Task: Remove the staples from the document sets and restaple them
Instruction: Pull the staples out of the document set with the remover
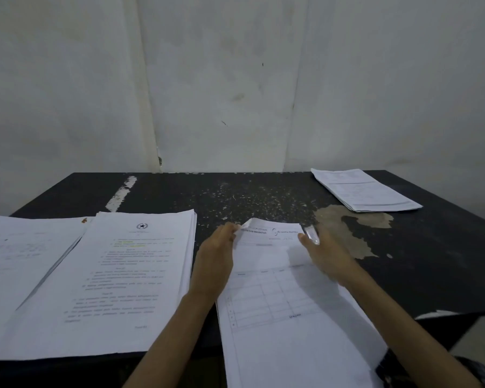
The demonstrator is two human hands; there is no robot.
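A white document set (280,303) with a printed table lies in front of me on the black table (263,197), its near end hanging over the front edge. My left hand (216,261) pinches the set's top left corner, which is curled up. My right hand (325,256) rests on the top right part of the page and holds a small shiny metal tool (312,236) between its fingers; what kind of tool it is I cannot tell.
A thick stack of printed documents (129,278) lies at the left, partly over another sheet pile (20,261). A further paper stack (364,191) sits at the far right corner. The tabletop has worn patches (353,228) and a white wall stands behind.
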